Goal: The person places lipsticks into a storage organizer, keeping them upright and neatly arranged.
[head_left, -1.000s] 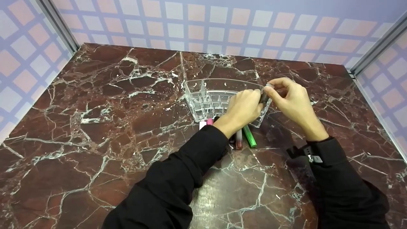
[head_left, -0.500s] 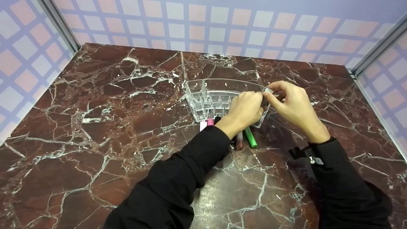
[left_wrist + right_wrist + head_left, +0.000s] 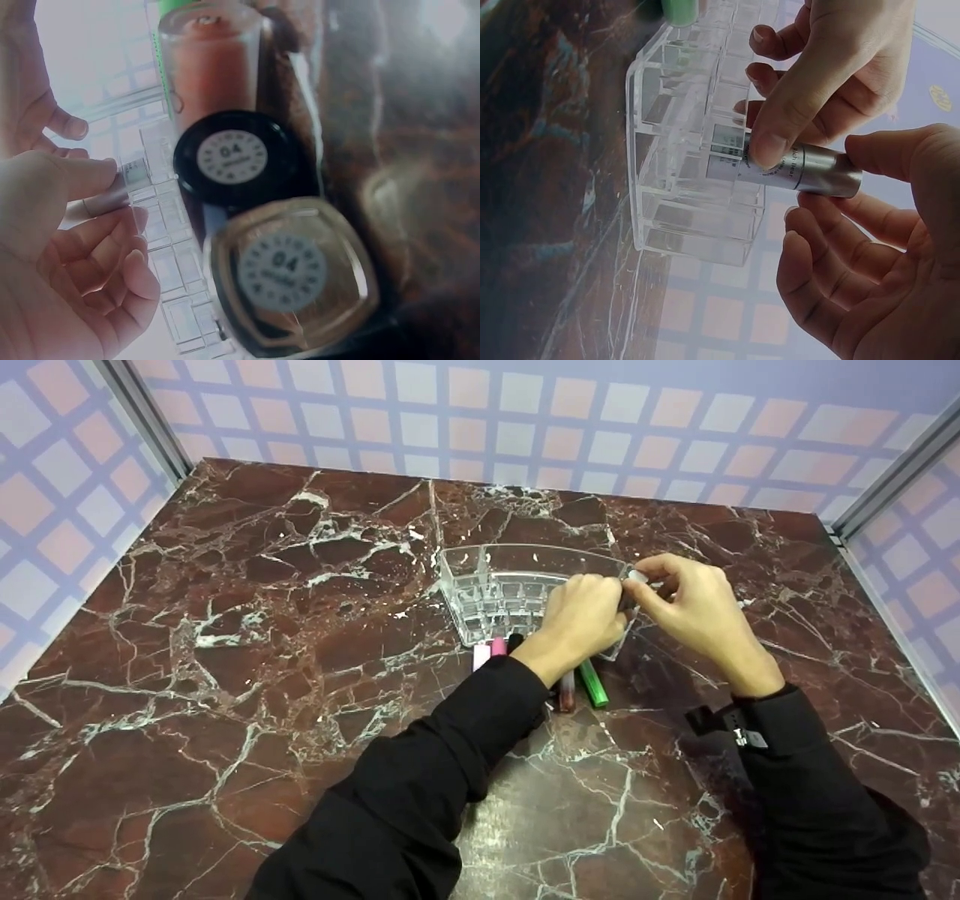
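Both hands are on a silver lipstick tube (image 3: 829, 174) held against the compartments of a clear organiser (image 3: 639, 187). With its thumb on the printed part, my left hand (image 3: 589, 611) pinches the tube's lower portion. Thumb and fingers of my right hand (image 3: 694, 596) pinch its upper metal end. In the right wrist view the tube's transparent-looking lower end overlaps the organiser's wall. The left wrist view shows the left hand (image 3: 45, 225) gripping the same tube, partly covered by fingers.
In front of the organiser lie several cosmetics: a green tube (image 3: 592, 684), a reddish clear tube (image 3: 566, 699), a pink-ended one (image 3: 498, 646) and a white-ended one (image 3: 480, 655). Two bases labelled 04, one black (image 3: 247, 180) and one gold (image 3: 341, 262), appear close up.
The right fingertips have come down slightly toward the left hand, together with the tube's upper end. The left hand has shifted a little to the right. The organiser stays in place.
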Available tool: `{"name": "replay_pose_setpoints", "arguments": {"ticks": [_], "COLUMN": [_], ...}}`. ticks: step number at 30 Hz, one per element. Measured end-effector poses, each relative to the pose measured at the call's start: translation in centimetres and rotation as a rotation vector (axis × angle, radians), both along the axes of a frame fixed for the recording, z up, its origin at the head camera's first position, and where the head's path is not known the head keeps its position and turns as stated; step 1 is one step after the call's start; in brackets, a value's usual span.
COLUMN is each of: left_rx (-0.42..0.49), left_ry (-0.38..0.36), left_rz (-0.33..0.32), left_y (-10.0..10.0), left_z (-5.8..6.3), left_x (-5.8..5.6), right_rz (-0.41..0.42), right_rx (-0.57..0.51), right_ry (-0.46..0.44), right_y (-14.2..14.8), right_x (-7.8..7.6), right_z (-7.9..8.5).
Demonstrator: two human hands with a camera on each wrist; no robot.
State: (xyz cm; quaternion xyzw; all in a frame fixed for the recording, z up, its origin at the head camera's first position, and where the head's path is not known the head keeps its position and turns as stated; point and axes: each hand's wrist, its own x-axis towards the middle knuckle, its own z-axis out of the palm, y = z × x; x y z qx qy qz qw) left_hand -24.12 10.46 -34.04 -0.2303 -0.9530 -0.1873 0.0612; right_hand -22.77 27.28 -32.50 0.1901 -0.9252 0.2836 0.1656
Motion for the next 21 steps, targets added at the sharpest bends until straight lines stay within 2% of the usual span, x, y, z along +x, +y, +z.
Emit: {"name": "replay_pose_setpoints", "arguments": {"ticks": [10,21], "left_rx": [0.003,0.008], "left_ry": [0.016,-0.022], "left_rz": [0.026,0.023], "left_y": [0.05,-0.16], "left_z": [0.02,-0.02], "left_x": [-0.19,-0.3], "right_rz": [-0.001,-0.003], "right_rx": [0.045,0.075], "right_ry": [-0.02,-0.071], "right_y": [-0.06,0.19], "right_x": [-0.15,-0.2], "right_z": [0.17,0.02]}}
